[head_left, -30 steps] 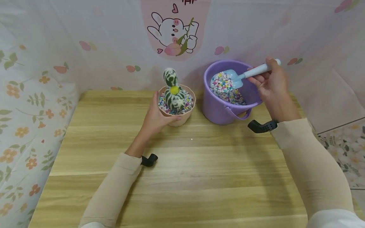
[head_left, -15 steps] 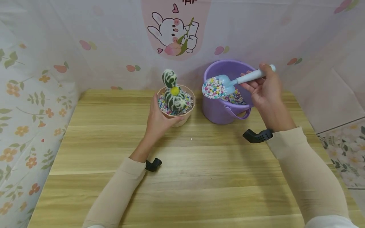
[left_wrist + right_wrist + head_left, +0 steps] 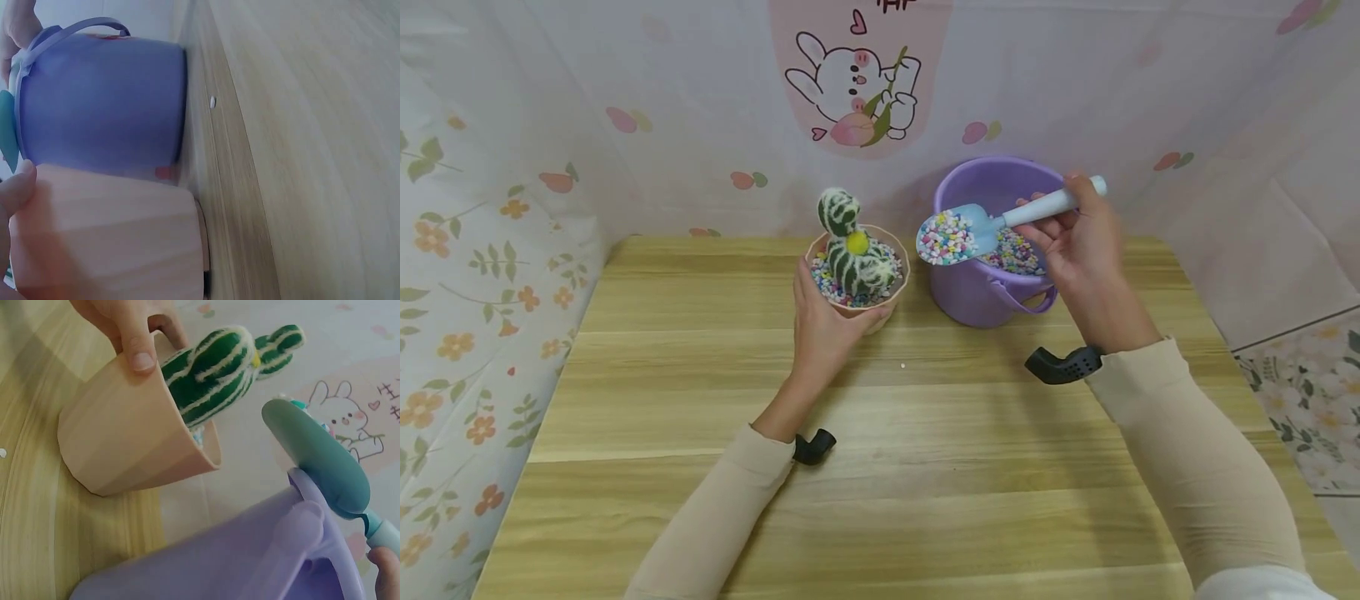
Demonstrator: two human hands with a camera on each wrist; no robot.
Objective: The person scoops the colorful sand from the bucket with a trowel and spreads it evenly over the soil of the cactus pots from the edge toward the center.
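My left hand [image 3: 827, 325] grips the peach flowerpot [image 3: 119, 231] by its near left side, thumb along the front of the rim. In the pot stands a green-and-white striped cactus [image 3: 856, 265] with a yellow flower, leaning left in the head view, amid multicoloured pebbles [image 3: 887, 287]. My right hand [image 3: 1086, 246] holds a light blue hand trowel [image 3: 325, 462] by its pale handle [image 3: 1052, 204]. Its blade bears a heap of pastel pebbles [image 3: 947, 236] and overlaps the left rim of the purple bucket [image 3: 970, 296] in the head view. More pebbles [image 3: 1018, 254] lie inside the bucket.
The bucket's handle [image 3: 1030, 302] hangs down its front. One white pebble [image 3: 902, 365] lies on the wooden table [image 3: 925, 467] in front of the pot. Behind the table hangs a printed cloth [image 3: 692, 100] with a rabbit picture; a floral cloth [image 3: 467, 358] hangs at the left.
The loaded trowel has come up out of the bucket and moved left toward the pot. The cactus and pot have tipped slightly to the left in my left hand.
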